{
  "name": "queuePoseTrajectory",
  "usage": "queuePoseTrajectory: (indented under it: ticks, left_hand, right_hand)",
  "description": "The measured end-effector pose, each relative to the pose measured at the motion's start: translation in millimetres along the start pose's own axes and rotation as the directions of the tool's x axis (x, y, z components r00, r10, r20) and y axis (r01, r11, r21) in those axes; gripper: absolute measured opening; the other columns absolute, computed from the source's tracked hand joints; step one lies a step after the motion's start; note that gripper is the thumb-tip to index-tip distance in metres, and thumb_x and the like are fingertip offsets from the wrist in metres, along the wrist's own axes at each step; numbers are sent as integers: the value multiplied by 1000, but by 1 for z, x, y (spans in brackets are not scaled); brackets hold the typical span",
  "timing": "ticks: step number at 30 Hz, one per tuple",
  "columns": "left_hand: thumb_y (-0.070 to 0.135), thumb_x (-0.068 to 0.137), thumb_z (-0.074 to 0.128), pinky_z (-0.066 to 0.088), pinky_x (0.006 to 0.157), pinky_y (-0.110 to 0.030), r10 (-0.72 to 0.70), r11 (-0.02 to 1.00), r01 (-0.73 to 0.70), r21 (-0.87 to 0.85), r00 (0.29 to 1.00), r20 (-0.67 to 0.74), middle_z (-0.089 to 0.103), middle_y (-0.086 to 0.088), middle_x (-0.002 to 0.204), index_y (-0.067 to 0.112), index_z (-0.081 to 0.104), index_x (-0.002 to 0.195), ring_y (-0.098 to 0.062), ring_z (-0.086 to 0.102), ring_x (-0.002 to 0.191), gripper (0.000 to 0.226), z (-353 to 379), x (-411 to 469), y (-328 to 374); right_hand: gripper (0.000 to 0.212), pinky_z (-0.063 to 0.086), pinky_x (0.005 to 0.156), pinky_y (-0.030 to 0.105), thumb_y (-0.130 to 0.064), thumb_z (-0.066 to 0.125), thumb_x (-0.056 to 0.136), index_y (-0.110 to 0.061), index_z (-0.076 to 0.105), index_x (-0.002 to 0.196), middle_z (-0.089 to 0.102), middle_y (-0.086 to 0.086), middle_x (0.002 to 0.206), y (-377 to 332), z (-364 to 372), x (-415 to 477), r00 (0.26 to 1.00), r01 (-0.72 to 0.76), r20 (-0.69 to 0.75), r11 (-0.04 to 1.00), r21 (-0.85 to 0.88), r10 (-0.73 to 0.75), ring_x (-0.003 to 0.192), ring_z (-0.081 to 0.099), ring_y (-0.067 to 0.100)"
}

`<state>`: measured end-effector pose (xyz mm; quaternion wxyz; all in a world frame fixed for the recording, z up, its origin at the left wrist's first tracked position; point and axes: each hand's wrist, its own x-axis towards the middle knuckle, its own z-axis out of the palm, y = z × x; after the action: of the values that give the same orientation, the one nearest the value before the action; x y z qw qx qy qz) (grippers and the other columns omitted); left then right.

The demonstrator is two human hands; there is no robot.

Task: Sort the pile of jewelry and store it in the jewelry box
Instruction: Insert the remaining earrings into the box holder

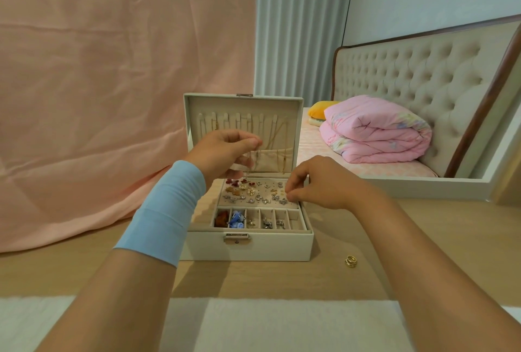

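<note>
Jewelry box point(248, 247) stands at table point(366, 239) centre, lid point(242, 106) upright at 12 o'clock, latch facing the person.

Left hand point(222, 151) is raised in front of the lid, wrist bent, a blue band point(166, 210) round the forearm. Thumb and forefinger are closed on a thin chain point(256, 157), which hangs down toward the tray. Other gold necklaces point(279, 137) hang from the lid's hooks at 1 o'clock of that hand.

Right hand point(324, 182) sits at 3 o'clock of the earring panel point(259, 192), knuckles up, fingers curled, thumb and fingertip tips pressed together at the panel's right edge. Whether a piece lies between them cannot be told.

The panel carries rows of earrings. The divided row point(253, 220) at its 6 o'clock holds red, blue and silver pieces.

Gold rings point(351, 261) lie on bare table at 4 o'clock of the box, apart from it. Pink cloth point(98, 98) borders the table at 9 o'clock; a pink quilt point(375, 131) lies at 2 o'clock.
</note>
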<state>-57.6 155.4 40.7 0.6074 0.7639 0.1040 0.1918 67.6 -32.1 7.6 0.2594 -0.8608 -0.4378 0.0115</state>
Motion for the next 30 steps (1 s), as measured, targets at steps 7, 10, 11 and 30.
queuePoseTrajectory:
  ticks: [7, 10, 11, 30]
  left_hand:
    - [15, 90, 69, 46, 47, -19, -32, 977, 30, -213, 999, -5, 76, 0, 93, 19, 73, 102, -11, 65, 66, 14, 11, -1, 8]
    - [20, 88, 72, 46, 48, -18, -35, 970, 36, -240, 999, 9, 77, -1, 94, 17, 71, 105, -11, 67, 68, 17, 11, -1, 9]
    - [20, 89, 71, 46, 48, -18, -38, 968, 40, -249, 999, 14, 77, -1, 94, 16, 70, 106, -11, 66, 68, 18, 12, -1, 10]
    - [14, 92, 66, 54, 53, -20, -25, 988, 44, -146, 991, 131, 77, -5, 94, 11, 68, 110, -19, 74, 83, 18, 20, -6, 7]
  right_hand:
    - [19, 45, 66, 23, -20, 82, 82, -30, 73, 96, 71, -9, 85, -26, -13, 4, 902, 243, -421, 921, 303, -99, 56, 51, -2]
    - [21, 49, 65, 28, -23, 85, 79, -34, 73, 91, 72, -9, 86, -39, -11, 3, 885, 302, -444, 896, 324, -138, 57, 52, 0]
    - [19, 50, 65, 29, -24, 85, 78, -34, 74, 89, 72, -8, 85, -40, -10, 4, 879, 308, -457, 895, 322, -138, 58, 53, 1]
    - [16, 46, 62, 23, -24, 85, 79, -36, 75, 77, 70, -19, 69, -36, -13, 1, 908, 217, -415, 912, 348, -58, 56, 53, 8]
